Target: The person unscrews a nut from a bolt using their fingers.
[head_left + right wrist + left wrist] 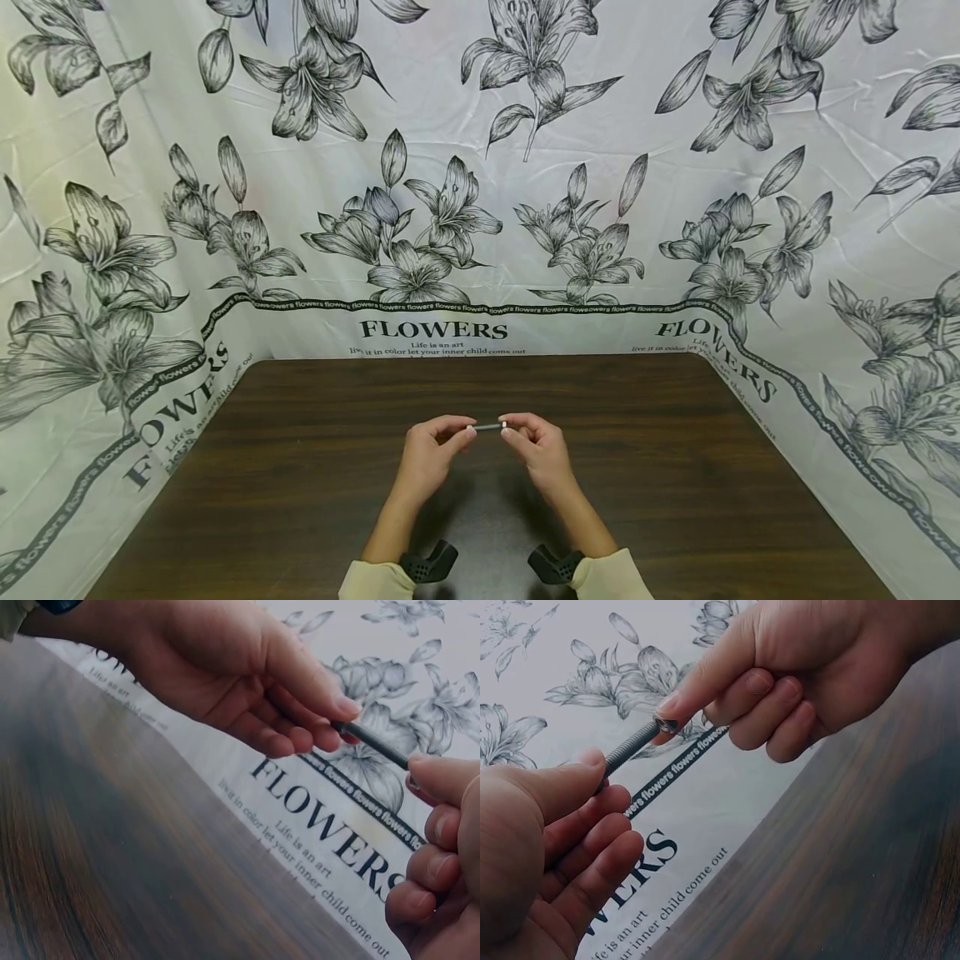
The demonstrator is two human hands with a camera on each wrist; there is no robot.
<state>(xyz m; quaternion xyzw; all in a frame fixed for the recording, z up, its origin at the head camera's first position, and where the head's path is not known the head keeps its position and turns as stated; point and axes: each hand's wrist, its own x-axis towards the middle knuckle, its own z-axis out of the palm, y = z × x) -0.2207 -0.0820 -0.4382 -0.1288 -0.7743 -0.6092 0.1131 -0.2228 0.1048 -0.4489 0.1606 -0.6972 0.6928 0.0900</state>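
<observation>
A thin grey threaded bolt (632,746) is held up between both hands, above the table. At one end it has a shiny, wider head (665,724). My left hand (429,457) pinches the other end between thumb and fingers, its remaining fingers loosely bent in the left wrist view. The head end is in the thumb and forefinger of my right hand (542,452), with the other fingers curled in. In the right wrist view the bolt (375,742) slants down from the left hand (225,671) to the right hand (442,847). Fingertips hide both its ends in part.
A dark brown wooden table (300,467) lies under the hands. White cloth (450,108) printed with flowers and lettering stands behind it and along both sides. Each wrist wears a black band device, the left one (429,563) and the right one (555,565).
</observation>
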